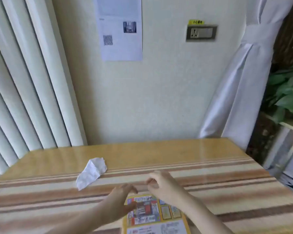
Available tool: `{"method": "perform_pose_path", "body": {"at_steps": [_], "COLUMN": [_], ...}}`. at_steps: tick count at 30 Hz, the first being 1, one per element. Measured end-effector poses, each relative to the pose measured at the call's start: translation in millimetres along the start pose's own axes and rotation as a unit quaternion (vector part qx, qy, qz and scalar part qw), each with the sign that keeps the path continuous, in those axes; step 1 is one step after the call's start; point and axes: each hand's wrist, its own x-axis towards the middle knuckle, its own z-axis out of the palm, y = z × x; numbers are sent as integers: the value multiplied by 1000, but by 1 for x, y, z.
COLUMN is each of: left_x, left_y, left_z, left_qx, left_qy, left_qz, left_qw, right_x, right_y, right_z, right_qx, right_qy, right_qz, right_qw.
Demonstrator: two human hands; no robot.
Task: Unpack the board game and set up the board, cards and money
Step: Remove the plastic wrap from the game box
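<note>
Yellow box: the board game box is lying flat on the table, at the near edge of the picture, with its bright printed side facing up. Its bottom part is running out of view.
Table: the table is wearing a cover with brown and cream stripes, and the far strip is showing plain yellow wood.
Left hand: the left hand is reaching over the top left corner of the box. Its thumb is lying on the printed side and its fingers are stretching past the top edge. The picture is blurry there, so I cannot tell if the fingers are gripping the box or just resting on it.
Right hand: the right hand is hovering just past the top right corner of the box. Its fingers are curling in and the fingertips are pinching together. I cannot tell if anything is sitting between them.
Paper: a crumpled white paper is lying on the table, to the left of the hands and well apart from the box.
Wall: a printed sheet is hanging on the cream wall, and a wall socket is sitting to its right.
Sides: white blinds are hanging on the left, and a white curtain and a green plant are showing on the right.
</note>
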Motion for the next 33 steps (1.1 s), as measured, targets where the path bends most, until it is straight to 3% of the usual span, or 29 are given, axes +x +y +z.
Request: {"method": "perform_pose_path", "body": {"at_steps": [3,7,10,12,14,16,23,24,28,29,33], "left_x": [-1,-14,-32,-42,-47,-52,-69,-70,-74,-76,-83], "left_y": [-11,-9,-7,-10,-18,-21,-18,-18,-31,-39,-54], "left_z": [26,55,66,73,73,71,53,51,43,44,55], "left_qx": [41,51,-51,-136,-289,-412,-611,-607,-366,-330,-399], "left_qy": [-3,17,45,56,63,56,26,23,58,63,-6], "left_qz": [-7,1,-60,-116,-178,-210,-215,-224,-264,-268,-269], "left_qw": [999,999,996,982,939,885,761,762,890,903,876], "right_x": [11,-5,-30,-45,-56,-65,-67,-64,-58,-59,-63], "right_y": [11,34,51,66,81,89,75,69,56,58,67], "right_z": [32,63,62,59,55,58,55,57,67,68,75], "right_qx": [-62,-171,-187,-126,51,168,256,238,126,136,287], "right_qy": [-44,-29,72,137,149,140,161,156,86,68,42], "right_qz": [-29,-31,58,153,223,219,179,164,139,139,166], "right_qw": [997,984,978,971,962,951,936,945,978,979,942]}}
